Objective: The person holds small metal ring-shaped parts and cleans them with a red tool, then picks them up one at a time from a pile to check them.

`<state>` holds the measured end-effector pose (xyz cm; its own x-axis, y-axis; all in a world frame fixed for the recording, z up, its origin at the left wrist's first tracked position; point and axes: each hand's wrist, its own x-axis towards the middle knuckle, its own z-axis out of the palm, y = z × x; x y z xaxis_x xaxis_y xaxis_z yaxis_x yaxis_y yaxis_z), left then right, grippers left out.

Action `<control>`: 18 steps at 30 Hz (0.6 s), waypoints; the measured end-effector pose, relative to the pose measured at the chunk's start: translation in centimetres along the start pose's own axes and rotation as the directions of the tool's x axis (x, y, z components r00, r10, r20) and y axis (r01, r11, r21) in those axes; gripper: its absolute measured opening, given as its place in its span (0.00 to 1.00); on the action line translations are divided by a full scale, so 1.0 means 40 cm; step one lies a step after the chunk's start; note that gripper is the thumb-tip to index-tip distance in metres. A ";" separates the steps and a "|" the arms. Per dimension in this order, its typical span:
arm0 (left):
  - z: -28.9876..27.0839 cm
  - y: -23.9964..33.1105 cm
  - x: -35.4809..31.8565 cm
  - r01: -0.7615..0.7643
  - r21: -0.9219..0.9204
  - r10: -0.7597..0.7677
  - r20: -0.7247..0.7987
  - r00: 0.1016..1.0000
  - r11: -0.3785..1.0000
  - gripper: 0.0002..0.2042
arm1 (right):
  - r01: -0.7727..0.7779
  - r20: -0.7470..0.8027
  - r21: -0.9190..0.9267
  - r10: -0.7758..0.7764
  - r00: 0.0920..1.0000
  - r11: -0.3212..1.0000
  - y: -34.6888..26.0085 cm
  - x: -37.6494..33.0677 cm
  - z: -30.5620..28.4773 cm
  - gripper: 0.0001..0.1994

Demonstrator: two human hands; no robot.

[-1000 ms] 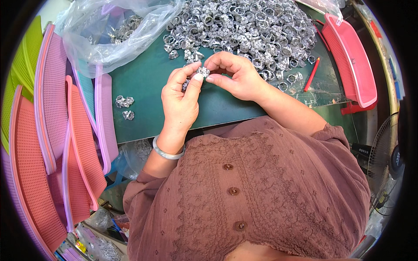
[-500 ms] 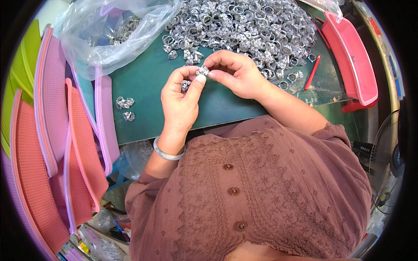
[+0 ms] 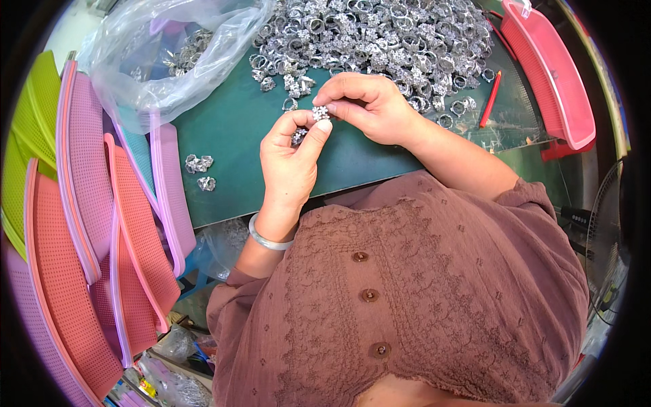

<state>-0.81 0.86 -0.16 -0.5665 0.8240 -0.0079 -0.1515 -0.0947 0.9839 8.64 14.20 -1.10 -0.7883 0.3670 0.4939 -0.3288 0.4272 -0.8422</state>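
My left hand (image 3: pixel 290 159) is closed, pinching a silver-coloured ring (image 3: pixel 321 113) between thumb and forefinger. The ring's cluster of small flower shapes faces up. A second ring (image 3: pixel 298 136) is tucked behind the thumb, in the curled fingers of the same hand. My right hand (image 3: pixel 380 112) is closed too, its thumb and forefinger meeting at the upper right edge of the pinched ring. Just beyond the left fingers, a loose ring (image 3: pixel 290 104) lies on the green tabletop (image 3: pixel 234 129). A large heap of similar rings (image 3: pixel 380 41) spreads beyond both hands.
A clear plastic bag (image 3: pixel 135 88) with more rings stands at the far left. Several rings (image 3: pixel 199 163) lie at the left. Stacked plastic baskets (image 3: pixel 74 271) crowd the left side. A red pen (image 3: pixel 489 100) and a pink basket (image 3: pixel 553 81) are at the right.
The view has shifted slightly. The pinched ring now shows its flowered face more plainly. A loose ring beyond my left fingers has come into sight. Both hands keep their pinch.
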 end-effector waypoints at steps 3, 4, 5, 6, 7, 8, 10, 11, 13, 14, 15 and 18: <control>-0.001 0.000 0.000 -0.002 0.061 0.004 -0.018 1.000 0.998 0.03 | 0.003 -0.005 0.009 -0.003 1.000 1.000 -0.003 0.000 -0.001 0.06; -0.001 -0.001 0.000 -0.011 0.068 0.012 -0.021 1.000 0.998 0.03 | 0.001 -0.004 0.014 -0.001 1.000 1.000 -0.003 -0.001 -0.001 0.07; 0.000 -0.002 0.000 -0.020 0.074 0.021 -0.024 0.999 0.997 0.03 | -0.001 -0.004 0.019 0.001 1.000 1.000 -0.003 -0.001 -0.001 0.07; 0.000 -0.002 0.001 -0.028 0.081 0.031 -0.026 0.999 0.996 0.03 | -0.002 -0.003 0.024 0.002 1.000 1.000 -0.003 -0.001 -0.001 0.07; 0.000 -0.002 0.000 -0.030 0.090 0.033 -0.026 0.999 0.996 0.03 | -0.002 -0.001 0.025 0.002 1.000 1.000 -0.003 -0.001 -0.001 0.07; 0.000 -0.001 0.000 -0.031 0.098 0.034 -0.027 0.999 0.995 0.03 | -0.003 0.000 0.025 0.003 1.000 1.000 -0.002 -0.001 -0.002 0.07; 0.000 -0.001 0.001 -0.037 0.113 0.041 -0.027 0.999 0.993 0.03 | -0.007 -0.007 0.022 0.007 1.000 1.000 -0.002 -0.001 -0.001 0.06; 0.000 -0.001 0.001 -0.042 0.118 0.046 -0.027 0.999 0.992 0.03 | -0.010 -0.016 0.017 0.010 1.000 1.000 -0.004 0.000 -0.001 0.06; -0.002 -0.002 0.001 -0.049 0.128 0.053 -0.028 0.998 0.991 0.03 | -0.014 -0.024 0.016 0.014 1.000 1.000 -0.005 0.000 0.000 0.05; -0.002 -0.002 0.002 -0.051 0.132 0.055 -0.027 0.998 0.990 0.03 | -0.015 -0.024 0.019 0.015 1.000 1.000 -0.006 0.000 0.000 0.05; -0.002 -0.002 0.002 -0.054 0.137 0.058 -0.026 0.998 0.989 0.03 | -0.016 -0.024 0.021 0.017 1.000 1.000 -0.007 0.000 -0.001 0.05; -0.002 -0.004 0.002 -0.054 0.130 0.058 -0.026 0.998 0.990 0.03 | -0.026 -0.019 0.037 0.027 0.999 0.999 -0.002 0.000 0.000 0.05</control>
<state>-0.88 0.89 -0.32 -0.5953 0.8023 0.0443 -0.0143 -0.0656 0.9977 8.67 14.14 -1.02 -0.7868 0.3942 0.4750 -0.3268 0.3867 -0.8623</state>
